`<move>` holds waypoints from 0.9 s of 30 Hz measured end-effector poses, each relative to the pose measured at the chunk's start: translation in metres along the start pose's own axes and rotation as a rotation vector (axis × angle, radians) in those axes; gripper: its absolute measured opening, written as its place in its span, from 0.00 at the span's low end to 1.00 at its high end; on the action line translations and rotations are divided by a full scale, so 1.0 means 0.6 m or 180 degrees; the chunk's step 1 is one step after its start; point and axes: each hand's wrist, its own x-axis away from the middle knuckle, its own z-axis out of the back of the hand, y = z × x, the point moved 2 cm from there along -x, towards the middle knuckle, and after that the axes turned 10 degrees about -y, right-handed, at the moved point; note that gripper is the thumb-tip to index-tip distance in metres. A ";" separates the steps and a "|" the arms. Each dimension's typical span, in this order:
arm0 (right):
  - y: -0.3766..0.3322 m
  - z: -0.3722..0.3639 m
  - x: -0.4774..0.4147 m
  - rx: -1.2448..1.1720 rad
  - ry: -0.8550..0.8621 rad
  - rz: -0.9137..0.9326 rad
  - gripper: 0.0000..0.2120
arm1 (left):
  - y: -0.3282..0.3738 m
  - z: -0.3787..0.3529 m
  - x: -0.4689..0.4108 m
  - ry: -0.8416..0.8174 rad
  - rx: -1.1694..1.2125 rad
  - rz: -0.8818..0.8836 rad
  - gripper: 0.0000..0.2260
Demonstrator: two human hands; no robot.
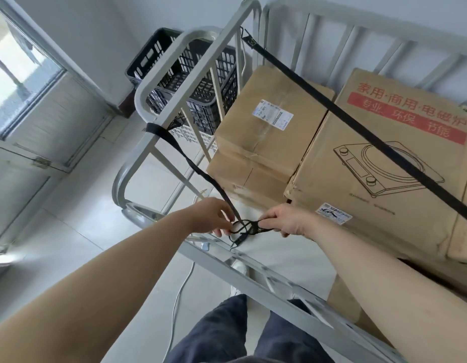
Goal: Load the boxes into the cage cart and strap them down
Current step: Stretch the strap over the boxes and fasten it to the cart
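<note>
Head cam, looking down into the cage cart [222, 48], all grey round metal tube with flat upright bars. Two cardboard boxes sit inside, side by side and touching. The plain box [253, 142] is creased, taped and has a white shipping label. The printed box [400, 195] has a red banner and a line drawing of a cooktop. A flat black webbing strap, the taut strap [358, 124], runs diagonally over both from a hook on the far rail.

A second one, the loose strap [195, 166], is wrapped round the left rail and hangs down to the hands over the cart's open front corner. The left hand [214, 216] has its fingers curled round it, and the right hand [284, 221] pinches the looped, tangled end between thumb and fingers.

Behind the cart sits a black plastic crate [151, 56] with perforated sides. The floor [70, 244] is pale glossy tile with a white cable [180, 292] lying on it. The walls are plain white, and there's a window [20, 64] on the left.
</note>
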 end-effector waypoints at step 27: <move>0.063 -0.095 -0.026 0.0276 -0.0708 -0.0252 0.12 | -0.074 -0.083 0.024 0.1237 -0.1705 0.0535 0.29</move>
